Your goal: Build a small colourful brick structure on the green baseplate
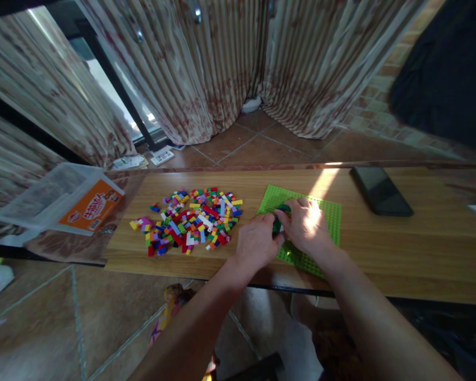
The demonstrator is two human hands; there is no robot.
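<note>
A bright green studded baseplate (328,211) lies on the wooden table, partly covered by both hands. My left hand (258,238) is closed at the plate's left side, its fingertips on dark green toy bricks (277,224). From the other side, my right hand (307,225) is closed on the same bricks, thumb and fingers bent round them. The two hands nearly meet, and the fingers hide most of the bricks, so their full shape does not show. To the left spreads a pile of loose toy bricks (194,219) in many colours.
A black phone (381,191) lies on the wooden table (424,248) at the right. At the far left stands a clear plastic box (59,198) with an orange label. The table's front edge runs under my forearms. Striped curtains (222,69) hang beyond the table.
</note>
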